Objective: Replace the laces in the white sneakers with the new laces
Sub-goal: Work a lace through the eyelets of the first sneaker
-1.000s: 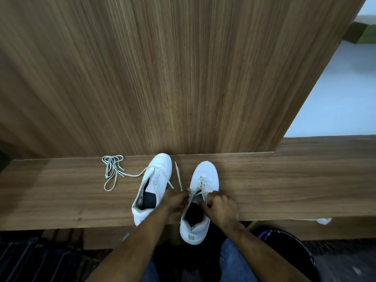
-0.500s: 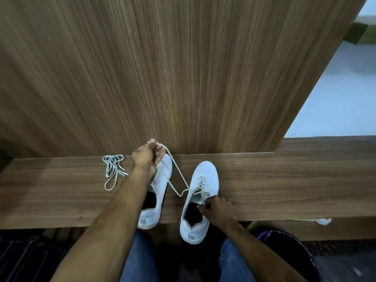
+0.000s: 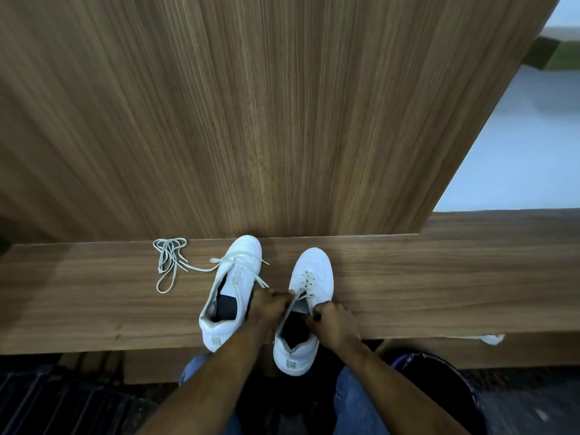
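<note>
Crouching low in the frame, the person has brought the left hand (image 3: 266, 304) back from its high pull of half a second ago; it now pinches the lace (image 3: 303, 285) at the right sneaker (image 3: 309, 271), just below centre. The right hand (image 3: 332, 321) grips that shoe's tongue edge. I'd judge another eyelet is being threaded. Beyond, the left sneaker (image 3: 243, 255) carries a loose lace, and a spare lace bundle (image 3: 168, 262) lies left on the wooden bench (image 3: 439, 277).

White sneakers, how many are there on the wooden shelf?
2: the left sneaker beside the loose bundled lace, and the right sneaker between both hands, heel overhanging the shelf edge.
</note>
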